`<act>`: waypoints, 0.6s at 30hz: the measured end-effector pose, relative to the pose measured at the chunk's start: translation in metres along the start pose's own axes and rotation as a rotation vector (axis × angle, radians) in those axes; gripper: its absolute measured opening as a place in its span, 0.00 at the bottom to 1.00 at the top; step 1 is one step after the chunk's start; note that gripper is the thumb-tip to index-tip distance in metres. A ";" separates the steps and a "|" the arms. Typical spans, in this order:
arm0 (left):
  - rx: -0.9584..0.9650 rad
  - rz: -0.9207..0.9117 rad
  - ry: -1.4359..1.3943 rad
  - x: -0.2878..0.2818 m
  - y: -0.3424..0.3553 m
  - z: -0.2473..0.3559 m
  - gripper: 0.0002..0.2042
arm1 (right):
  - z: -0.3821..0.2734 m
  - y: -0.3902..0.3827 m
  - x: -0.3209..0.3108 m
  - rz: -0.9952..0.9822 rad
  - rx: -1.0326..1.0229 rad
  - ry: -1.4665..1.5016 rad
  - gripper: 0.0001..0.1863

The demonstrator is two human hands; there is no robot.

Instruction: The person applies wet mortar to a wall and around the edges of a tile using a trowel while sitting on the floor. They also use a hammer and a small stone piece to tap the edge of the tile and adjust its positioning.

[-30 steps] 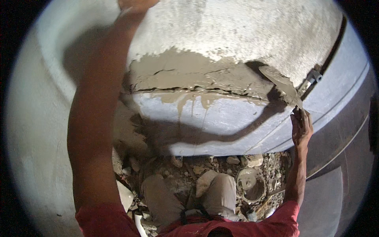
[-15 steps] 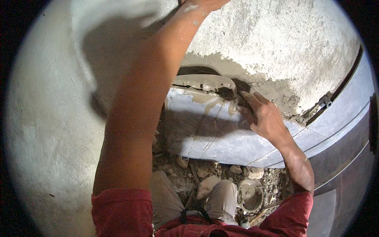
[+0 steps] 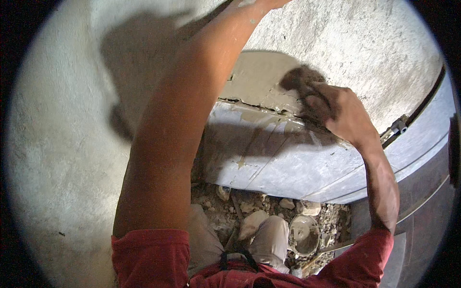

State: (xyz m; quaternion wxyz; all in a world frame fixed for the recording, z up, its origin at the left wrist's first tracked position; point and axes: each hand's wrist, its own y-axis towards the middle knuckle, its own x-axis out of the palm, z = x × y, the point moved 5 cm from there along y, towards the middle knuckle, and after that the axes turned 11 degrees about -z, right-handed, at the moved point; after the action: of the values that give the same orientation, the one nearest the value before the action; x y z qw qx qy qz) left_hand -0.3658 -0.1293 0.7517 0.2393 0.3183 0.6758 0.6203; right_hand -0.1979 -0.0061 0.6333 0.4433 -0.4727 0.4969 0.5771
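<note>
My left hand [image 3: 272,4] is mostly cut off at the top edge, against the wall; its fingers are hidden. My right hand [image 3: 343,113] is at the wet grey-beige mortar band [image 3: 259,84], its fingers curled in dark shadow; what they hold is too dim to make out. The mortar runs along a cracked, uneven seam above a pale blue-grey ledge [image 3: 288,177], with smears and drips down its face. The rough whitish wall [image 3: 365,48] rises beyond the band.
A round container of slurry [image 3: 302,233] sits among rubble and stones [image 3: 254,223] below the ledge, by my knees. A plain wall [image 3: 57,144] curves along the left. A metal fitting [image 3: 398,128] is at a dark gap on the right, with dark panels [image 3: 422,206] below.
My right hand, earlier on a mortar-laden trowel at the right, has moved left to the seam, then slightly up. My left forearm now appears farther right in the picture.
</note>
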 end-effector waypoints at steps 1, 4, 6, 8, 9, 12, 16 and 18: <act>0.002 -0.003 0.006 0.000 0.001 0.000 0.32 | 0.002 -0.008 -0.005 0.097 0.003 0.046 0.21; 0.004 -0.039 0.016 0.000 0.002 -0.001 0.33 | 0.027 -0.038 0.032 0.309 -0.016 -0.048 0.23; 0.007 -0.065 -0.026 0.000 0.005 -0.001 0.33 | 0.036 -0.051 0.076 0.313 0.030 0.094 0.24; 0.016 -0.064 -0.043 0.000 0.004 -0.002 0.34 | 0.025 -0.060 0.130 0.227 0.100 0.334 0.24; 0.022 -0.058 -0.066 0.002 0.005 -0.001 0.34 | 0.012 -0.062 0.148 0.245 0.108 0.367 0.24; 0.034 -0.047 -0.032 0.003 0.003 -0.002 0.34 | -0.019 -0.042 0.183 0.415 0.006 0.317 0.22; 0.037 -0.073 -0.029 0.002 0.004 0.000 0.34 | -0.029 -0.018 0.197 0.395 -0.001 0.121 0.22; 0.035 -0.103 -0.001 0.002 0.003 -0.001 0.34 | -0.032 -0.008 0.194 0.352 0.044 0.142 0.18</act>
State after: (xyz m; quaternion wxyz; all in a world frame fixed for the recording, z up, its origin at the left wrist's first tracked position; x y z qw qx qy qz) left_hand -0.3674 -0.1285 0.7552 0.2657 0.2875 0.7020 0.5949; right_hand -0.2178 -0.0286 0.4389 0.3093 -0.4082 0.6147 0.5999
